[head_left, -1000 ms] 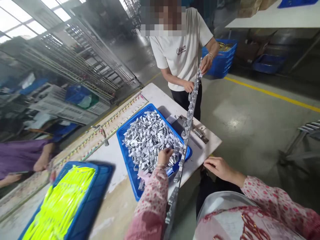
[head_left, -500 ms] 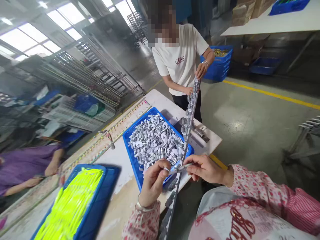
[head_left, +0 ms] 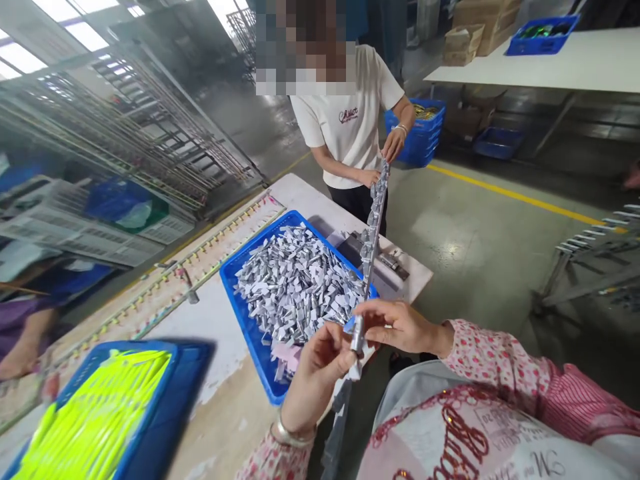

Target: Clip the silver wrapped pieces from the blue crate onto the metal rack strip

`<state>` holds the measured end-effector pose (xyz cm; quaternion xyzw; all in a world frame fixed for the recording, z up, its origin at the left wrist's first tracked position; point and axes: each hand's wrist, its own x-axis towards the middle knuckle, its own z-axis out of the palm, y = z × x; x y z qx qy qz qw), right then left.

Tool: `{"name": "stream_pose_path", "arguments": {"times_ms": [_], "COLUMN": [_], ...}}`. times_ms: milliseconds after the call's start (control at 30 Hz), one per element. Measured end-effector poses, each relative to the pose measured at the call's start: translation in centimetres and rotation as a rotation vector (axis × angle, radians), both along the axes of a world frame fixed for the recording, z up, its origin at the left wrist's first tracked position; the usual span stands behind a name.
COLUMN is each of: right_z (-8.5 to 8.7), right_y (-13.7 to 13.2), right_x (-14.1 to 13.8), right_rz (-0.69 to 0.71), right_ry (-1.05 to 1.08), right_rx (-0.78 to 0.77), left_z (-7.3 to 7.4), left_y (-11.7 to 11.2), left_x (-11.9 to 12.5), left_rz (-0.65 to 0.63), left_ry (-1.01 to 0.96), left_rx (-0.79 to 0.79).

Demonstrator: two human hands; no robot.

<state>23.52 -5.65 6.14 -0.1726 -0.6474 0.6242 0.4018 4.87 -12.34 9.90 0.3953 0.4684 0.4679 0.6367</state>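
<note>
A small grey metal piece [head_left: 357,335] stands nearly upright between my two hands, with a bit of blue near its top. Thumb and fingertips of my left hand [head_left: 320,370] are closed on it from the left. My right hand [head_left: 403,327] pinches it from the other side, close to a long thin rail [head_left: 369,273]. Grey pieces sit in a row along this rail, which slopes from a co-worker's hands [head_left: 393,147] down past mine. Beside my left hand is a blue tray [head_left: 274,392] heaped with loose grey pieces [head_left: 300,283].
Another blue tray [head_left: 173,363] at the lower left holds bright yellow strips [head_left: 100,413]. A long rack with small yellow pegs [head_left: 200,273] runs along the table [head_left: 240,380]. At the right stands a metal rack [head_left: 570,267]. Another person's arm [head_left: 27,340] shows at the left edge.
The view has swung right. The grey piece has gone from lying crosswise between my hands to nearly upright, and my hands have come closer together around it.
</note>
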Motion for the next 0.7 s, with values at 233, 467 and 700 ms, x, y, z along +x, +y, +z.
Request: {"name": "stream_pose_path", "arguments": {"times_ms": [233,467,700], "right_z": [-0.5,-2.2,-6.3], "right_y": [-1.5,-0.9,1.4], "right_x": [-1.5,-1.7,-0.8], "right_rz": [-0.182,-0.319,-0.458], "right_ry": [-0.263,-0.300,-0.569], "right_rx": [0.494,0.648,0.364], "left_z": [-1.6,-2.2,-2.9], "left_y": [0.3,0.8,4.0], "left_x": [-0.1,-1.9,-2.9], "left_rz": [0.332,0.116,0.271], "left_ry": [0.372,0.539,0.565], "left_rx": [0.404,0.389,0.406]}}
